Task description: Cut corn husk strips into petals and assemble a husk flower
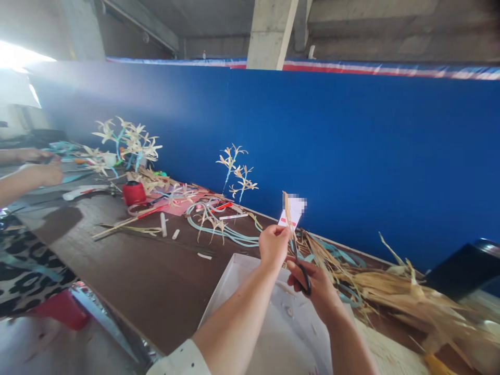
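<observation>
The left hand (273, 247) pinches a straw strip (288, 211) between thumb and finger; the strip stands nearly upright above those fingertips. The right hand (316, 286) is just below and to the right, its fingers curled round the black handles of the scissors (305, 278). The blades point up toward the strip's lower end; I cannot tell whether they are apart or touch the strip.

Just behind the left fingertips is a white card (297, 205), partly blurred. Below both hands lies a white tray (291, 338). Right of the right fingers, dry husks (375, 286) spread over the table (187, 291). Left of the left fingers are pale blue cords (195, 221), and farther left a red spool (133, 194). Well apart, at far left, are a co-worker's 2 hands (47, 173).
</observation>
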Demonstrator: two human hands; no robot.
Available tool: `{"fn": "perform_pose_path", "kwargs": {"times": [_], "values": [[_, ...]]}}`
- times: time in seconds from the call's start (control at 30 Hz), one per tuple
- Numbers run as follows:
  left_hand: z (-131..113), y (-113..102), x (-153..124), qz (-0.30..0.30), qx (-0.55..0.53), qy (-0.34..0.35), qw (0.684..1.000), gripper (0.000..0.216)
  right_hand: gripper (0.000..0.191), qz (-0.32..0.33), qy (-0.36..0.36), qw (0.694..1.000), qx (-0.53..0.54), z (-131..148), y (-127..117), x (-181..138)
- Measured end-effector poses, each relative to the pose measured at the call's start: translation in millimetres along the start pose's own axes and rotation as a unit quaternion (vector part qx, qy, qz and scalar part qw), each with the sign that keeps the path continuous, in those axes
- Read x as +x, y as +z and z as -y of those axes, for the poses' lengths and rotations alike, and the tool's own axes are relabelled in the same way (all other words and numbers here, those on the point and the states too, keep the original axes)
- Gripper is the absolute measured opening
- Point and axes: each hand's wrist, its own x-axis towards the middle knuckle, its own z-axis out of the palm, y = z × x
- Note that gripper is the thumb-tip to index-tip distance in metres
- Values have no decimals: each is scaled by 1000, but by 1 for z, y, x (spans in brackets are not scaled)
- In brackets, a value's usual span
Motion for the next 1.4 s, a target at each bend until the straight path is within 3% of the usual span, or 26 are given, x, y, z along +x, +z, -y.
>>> {"fn": "perform_pose_path", "kwargs": {"times": [0.97, 1.4], "values": [[-2, -5, 5, 41, -30, -41, 998, 21, 54, -9, 0, 1000, -7, 1, 0, 2], [4, -3, 5, 77, 34, 12, 996, 22, 52, -12, -8, 1000, -19, -1, -5, 3]]}}
